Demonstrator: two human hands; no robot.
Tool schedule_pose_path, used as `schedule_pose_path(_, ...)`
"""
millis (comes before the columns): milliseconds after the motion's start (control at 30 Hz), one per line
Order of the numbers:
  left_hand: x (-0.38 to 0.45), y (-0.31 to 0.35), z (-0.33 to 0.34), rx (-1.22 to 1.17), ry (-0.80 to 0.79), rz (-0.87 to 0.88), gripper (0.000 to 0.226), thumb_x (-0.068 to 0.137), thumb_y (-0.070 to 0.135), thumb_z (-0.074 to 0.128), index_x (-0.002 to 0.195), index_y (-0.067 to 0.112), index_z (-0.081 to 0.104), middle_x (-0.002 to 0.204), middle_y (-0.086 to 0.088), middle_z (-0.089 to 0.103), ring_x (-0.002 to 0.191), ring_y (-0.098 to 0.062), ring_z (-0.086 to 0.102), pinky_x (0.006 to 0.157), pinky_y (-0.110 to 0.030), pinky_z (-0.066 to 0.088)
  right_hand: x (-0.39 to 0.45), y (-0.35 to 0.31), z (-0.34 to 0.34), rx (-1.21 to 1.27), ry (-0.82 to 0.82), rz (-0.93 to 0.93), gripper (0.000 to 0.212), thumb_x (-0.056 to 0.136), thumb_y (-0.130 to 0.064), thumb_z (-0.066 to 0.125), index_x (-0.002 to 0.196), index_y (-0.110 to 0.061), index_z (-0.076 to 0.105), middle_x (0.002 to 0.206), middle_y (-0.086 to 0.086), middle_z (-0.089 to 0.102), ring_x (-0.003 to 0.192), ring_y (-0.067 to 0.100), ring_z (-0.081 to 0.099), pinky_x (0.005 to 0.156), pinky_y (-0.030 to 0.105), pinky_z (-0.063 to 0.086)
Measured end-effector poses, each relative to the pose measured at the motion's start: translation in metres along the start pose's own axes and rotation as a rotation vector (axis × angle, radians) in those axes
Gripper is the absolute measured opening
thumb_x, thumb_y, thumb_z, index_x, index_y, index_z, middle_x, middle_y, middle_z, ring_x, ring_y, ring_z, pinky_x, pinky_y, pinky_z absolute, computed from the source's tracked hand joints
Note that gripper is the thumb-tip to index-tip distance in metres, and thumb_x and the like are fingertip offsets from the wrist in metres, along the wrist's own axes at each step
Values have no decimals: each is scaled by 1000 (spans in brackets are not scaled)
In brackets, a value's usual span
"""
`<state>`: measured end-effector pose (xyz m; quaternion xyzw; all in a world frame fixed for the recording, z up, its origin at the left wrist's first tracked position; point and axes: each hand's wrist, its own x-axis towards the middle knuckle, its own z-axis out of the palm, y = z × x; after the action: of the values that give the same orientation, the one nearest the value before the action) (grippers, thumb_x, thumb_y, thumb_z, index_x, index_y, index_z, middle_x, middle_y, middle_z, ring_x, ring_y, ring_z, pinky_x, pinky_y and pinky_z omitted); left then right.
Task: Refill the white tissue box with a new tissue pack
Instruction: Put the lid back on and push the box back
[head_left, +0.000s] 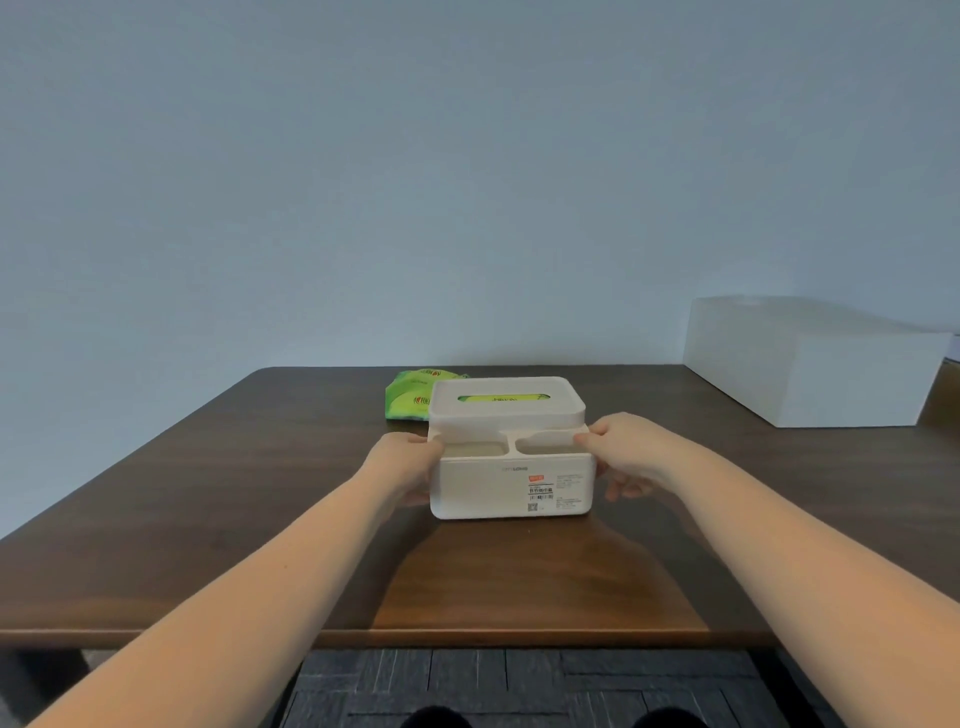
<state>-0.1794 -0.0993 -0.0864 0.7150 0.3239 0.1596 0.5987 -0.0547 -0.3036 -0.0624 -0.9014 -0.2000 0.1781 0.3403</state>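
The white tissue box (488, 486) stands upright in the middle of the brown table (208, 519), its labelled front facing me. Its lid (506, 415) sits on the rear part, and green packaging shows through the lid's slot. Two empty front compartments lie open on top. My left hand (402, 467) grips the box's left side, thumb on the top rim. My right hand (621, 457) grips the right side in the same way. A green tissue pack (410, 400) lies flat on the table just behind the box's left corner.
A large white rectangular box (810, 364) rests on the table's far right corner. A pale wall rises behind the table. Dark carpet tiles (519, 686) show below the near table edge.
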Motion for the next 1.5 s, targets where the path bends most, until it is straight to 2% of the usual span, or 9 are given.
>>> schedule_pose_path(67, -1, -1, 1, 1, 0, -6, 18, 95, 16, 52, 102, 8, 66, 97, -12, 67, 75, -23, 66, 71, -36, 58, 0, 3, 0, 89, -55, 46, 35, 100, -39, 36, 110, -13, 57, 93, 10, 68, 52, 20, 58, 48, 21, 43)
schedule_pose_path(200, -5, 5, 1, -6, -1, -32, 14, 95, 9, 49, 97, 4, 62, 81, -7, 63, 65, -17, 63, 51, -26, 55, 0, 4, 3, 160, -62, 111, 33, 96, -28, 37, 110, -8, 59, 86, 14, 68, 48, 20, 58, 41, 17, 42)
schedule_pose_path(333, -1, 5, 1, 199, 109, 24, 24, 88, 19, 51, 84, 1, 67, 90, -18, 72, 85, -33, 73, 82, -43, 61, -1, 1, 9, 262, 17, 128, 28, 90, -15, 40, 106, -2, 59, 83, 18, 67, 49, 25, 64, 37, 20, 47)
schedule_pose_path(500, -1, 5, 3, 468, 195, 158, 33, 84, 26, 48, 64, 5, 62, 79, -16, 77, 67, -32, 75, 75, -40, 63, 10, -2, 11, 375, 58, 140, 25, 86, 4, 45, 106, 2, 60, 99, 23, 71, 74, 35, 73, 55, 34, 61)
schedule_pose_path(600, 6, 8, 8, 478, 214, 200, 39, 83, 27, 50, 75, -4, 70, 78, -15, 77, 67, -30, 75, 75, -41, 62, 17, 2, 9, 365, 143, 122, 18, 86, 4, 51, 103, 2, 58, 100, 22, 67, 76, 39, 73, 67, 44, 64)
schedule_pose_path(700, 13, 11, 22, 522, 206, 246, 34, 82, 25, 48, 59, 4, 61, 68, -12, 72, 72, -33, 75, 73, -40, 60, 23, 13, 3, 342, 189, 110, 17, 81, 5, 59, 97, 1, 59, 98, 20, 68, 83, 41, 72, 72, 45, 63)
schedule_pose_path(900, 39, 11, 64, 535, 191, 330, 34, 82, 25, 46, 50, 15, 35, 59, -9, 52, 61, -28, 58, 59, -29, 35, 29, 36, -22, 310, 288, 114, 5, 87, 1, 55, 87, -3, 58, 91, 15, 68, 77, 33, 70, 35, 20, 41)
schedule_pose_path(1167, 94, 30, 134, 585, 171, 407, 29, 85, 21, 45, 58, 9, 44, 65, -21, 59, 60, -26, 47, 52, -28, 30, 78, 70, -67, 273, 359, 150, 14, 87, 0, 49, 88, 3, 63, 81, 18, 71, 60, 31, 72, 51, 33, 56)
schedule_pose_path(1500, 166, 67, 215, 554, 118, 403, 31, 83, 19, 45, 55, 12, 34, 67, -11, 55, 61, -25, 45, 53, -28, 30, 163, 102, -123, 366, 412, 218, 16, 83, 6, 55, 98, 4, 61, 96, 21, 70, 81, 42, 71, 76, 51, 61)
